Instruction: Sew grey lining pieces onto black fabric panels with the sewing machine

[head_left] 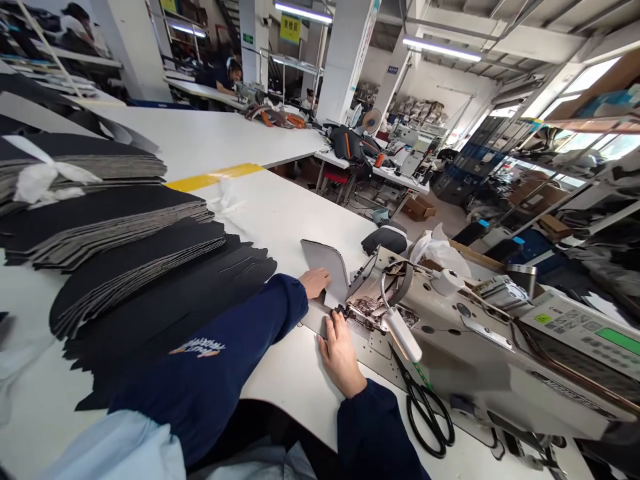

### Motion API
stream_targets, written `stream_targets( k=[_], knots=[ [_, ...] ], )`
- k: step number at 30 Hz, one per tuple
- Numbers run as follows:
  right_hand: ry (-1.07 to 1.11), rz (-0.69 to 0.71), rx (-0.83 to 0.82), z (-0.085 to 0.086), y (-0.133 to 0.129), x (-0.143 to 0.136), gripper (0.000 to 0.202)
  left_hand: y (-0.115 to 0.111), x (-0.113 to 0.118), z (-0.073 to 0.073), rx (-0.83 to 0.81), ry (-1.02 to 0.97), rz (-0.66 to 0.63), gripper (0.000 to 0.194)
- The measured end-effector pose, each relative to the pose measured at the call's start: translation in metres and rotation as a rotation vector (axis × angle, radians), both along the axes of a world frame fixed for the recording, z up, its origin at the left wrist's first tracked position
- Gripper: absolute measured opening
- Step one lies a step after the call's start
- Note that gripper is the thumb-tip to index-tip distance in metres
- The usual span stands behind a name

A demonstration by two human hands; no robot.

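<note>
grey curved fabric panel (331, 265), likely mid-sewing: your left hand (315, 283), grip unclear; your right hand (342, 355), flat; next calls for steady guiding.

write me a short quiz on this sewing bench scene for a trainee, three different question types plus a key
1. Multiple choice: which of these lies to the right of the right hand?
A) a red plastic ruler
B) black, loop-handled scissors
C) a wooden hammer

2. True or false: the stacks of long, dark, flat pieces lie to the left of the pale metal sewing machine.

3. Short answer: what thin, flat thing is right at the left hand?

Key:
1. B
2. True
3. A grey panel with a curved edge
</note>
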State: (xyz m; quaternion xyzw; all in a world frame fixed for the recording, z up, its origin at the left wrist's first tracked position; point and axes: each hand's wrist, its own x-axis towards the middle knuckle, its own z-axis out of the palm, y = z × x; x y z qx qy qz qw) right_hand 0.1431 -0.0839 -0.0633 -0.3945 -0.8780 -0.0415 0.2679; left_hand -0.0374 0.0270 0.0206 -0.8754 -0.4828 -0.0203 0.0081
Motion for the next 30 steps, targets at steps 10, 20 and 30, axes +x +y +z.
stream_targets(
  k=[10,20,30],
  knots=[
    [-0.010,0.159,0.131,0.028,-0.013,-0.015,0.038,-0.094,0.006,0.066,-0.066,0.060,-0.068,0.015],
    [-0.089,0.431,0.094,0.044,-0.067,-0.047,0.025,-0.173,-0.073,0.103,-0.304,-0.023,0.258,0.031],
    [-0.051,0.400,0.140,0.020,-0.069,-0.020,0.048,-0.155,-0.247,0.123,0.034,0.051,0.917,0.026]
  ],
)
